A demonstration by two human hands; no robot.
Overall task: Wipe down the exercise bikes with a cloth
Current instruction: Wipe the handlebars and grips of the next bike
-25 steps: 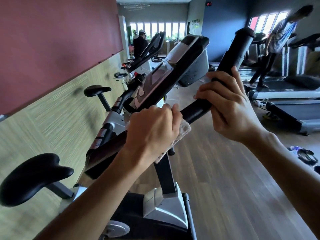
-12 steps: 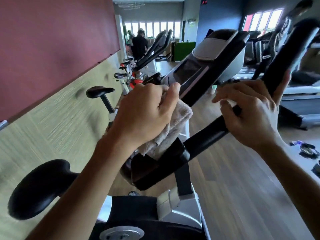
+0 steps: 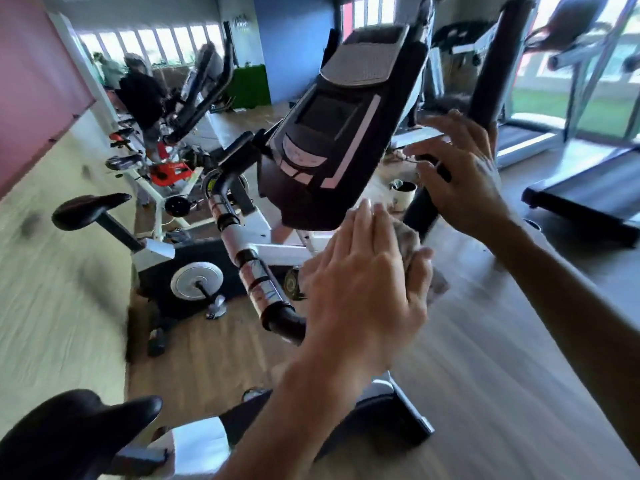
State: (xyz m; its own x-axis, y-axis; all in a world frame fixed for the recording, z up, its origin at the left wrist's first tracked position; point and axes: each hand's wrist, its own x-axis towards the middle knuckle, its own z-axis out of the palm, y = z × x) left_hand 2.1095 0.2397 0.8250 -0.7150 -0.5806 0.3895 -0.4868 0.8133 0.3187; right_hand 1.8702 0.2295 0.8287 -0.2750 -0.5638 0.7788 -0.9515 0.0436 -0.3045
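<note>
Left hand point(image 3: 363, 282) is flat w/ straight fingers, pressing the cloth point(image 3: 410, 237) under the console point(image 3: 339, 133) near its bottom edge. Right hand point(image 3: 460, 174) is wrapped round the right bar point(image 3: 491, 74), far side. Risk imo: cloth isn't gripped, just pinned by the palm, so one fast swipe and it prob slips off onto the floor. Also pushing hard on the console could hit the buttons point(image 3: 304, 157).

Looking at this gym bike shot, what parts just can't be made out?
Head view only:
- cloth: mostly hidden behind the left hand; its contact with the handlebar can't be told.
- right hand: its grip on the handlebar is motion-blurred.
- console: button labels too small and blurred.
- near saddle: cut off by the bottom edge.
</note>
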